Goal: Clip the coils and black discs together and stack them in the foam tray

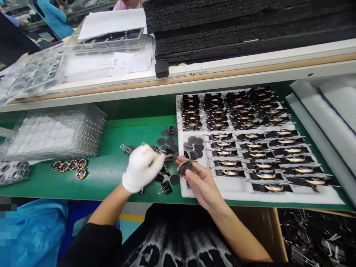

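My left hand [143,167], in a white glove, is closed above a loose pile of binder clips and black discs; its fingertips are at a black clip, and what exactly they grip is unclear. My bare right hand [198,180] pinches a round gold-rimmed piece with a dark disc face [186,168] over the left edge of the white foam tray [191,193]. Black discs [174,180] and a black binder clip [167,188] lie on the green table below my hands. More grey-black discs [191,139] rest on the tray's left part.
Rows of clipped gold-rimmed pieces [256,155] fill much of the tray. Stacked clear trays [55,137] and several round gold-rimmed pieces [81,173] are at left. A white shelf edge [125,89] crosses behind; a box of clips [319,237] is lower right.
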Demonstrator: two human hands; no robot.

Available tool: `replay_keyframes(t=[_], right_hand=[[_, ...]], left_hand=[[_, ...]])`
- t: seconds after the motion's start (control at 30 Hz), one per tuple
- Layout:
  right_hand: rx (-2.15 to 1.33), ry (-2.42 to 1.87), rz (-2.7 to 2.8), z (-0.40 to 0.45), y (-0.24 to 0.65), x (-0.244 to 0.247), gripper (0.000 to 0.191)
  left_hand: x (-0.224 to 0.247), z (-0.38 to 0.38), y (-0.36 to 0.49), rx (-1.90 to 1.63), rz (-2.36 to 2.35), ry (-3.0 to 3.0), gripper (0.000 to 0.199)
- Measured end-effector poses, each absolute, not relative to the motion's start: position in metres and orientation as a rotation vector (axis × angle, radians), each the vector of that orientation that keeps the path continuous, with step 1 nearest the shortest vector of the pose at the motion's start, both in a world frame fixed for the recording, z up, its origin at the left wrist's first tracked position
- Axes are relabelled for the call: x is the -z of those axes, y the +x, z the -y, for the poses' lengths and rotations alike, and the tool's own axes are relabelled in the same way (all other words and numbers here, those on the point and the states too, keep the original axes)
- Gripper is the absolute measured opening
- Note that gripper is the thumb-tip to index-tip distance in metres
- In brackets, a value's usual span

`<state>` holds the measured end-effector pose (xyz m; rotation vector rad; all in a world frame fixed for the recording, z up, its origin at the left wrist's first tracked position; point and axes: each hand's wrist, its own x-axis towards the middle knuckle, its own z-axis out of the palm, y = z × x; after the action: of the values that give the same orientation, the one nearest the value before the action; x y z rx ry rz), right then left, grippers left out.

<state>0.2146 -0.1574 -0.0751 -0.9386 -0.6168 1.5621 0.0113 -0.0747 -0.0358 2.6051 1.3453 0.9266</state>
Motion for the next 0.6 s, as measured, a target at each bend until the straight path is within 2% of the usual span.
replay_keyframes(t=[0.13, 0.23, 0.33, 0.43, 0.53, 0.6], right_hand=[[-1.590, -0.874, 0.717, 0.163, 0.212, 0.075, 0.017], [-1.527, -0.922, 0.769, 0.170, 0.215, 0.081, 0.017], [-1.483, -0.977, 0.793, 0.173, 0.220, 0.085, 0.020], [-1.482, -0.997, 0.794, 0.173, 0.223, 0.086, 0.024], [-1.513, -0.989, 0.807, 0.173, 0.224, 0.084, 0.024], [-1.521, -1.004, 0.802, 0.173, 0.224, 0.083, 0.024]], left_hand=[[0.041, 0.113, 0.027, -0.974, -0.978, 2.642, 0.026], [0.045, 0.113, 0.022, -0.944, -0.980, 2.563, 0.023], [0.042, 0.106, 0.017, -0.642, -1.253, 2.334, 0.028], [0.033, 0.101, 0.019, -0.265, -1.192, 2.270, 0.024], [0.025, 0.098, 0.025, -0.162, -1.097, 2.296, 0.036], [0.021, 0.098, 0.030, -0.121, -1.126, 2.185, 0.035]])
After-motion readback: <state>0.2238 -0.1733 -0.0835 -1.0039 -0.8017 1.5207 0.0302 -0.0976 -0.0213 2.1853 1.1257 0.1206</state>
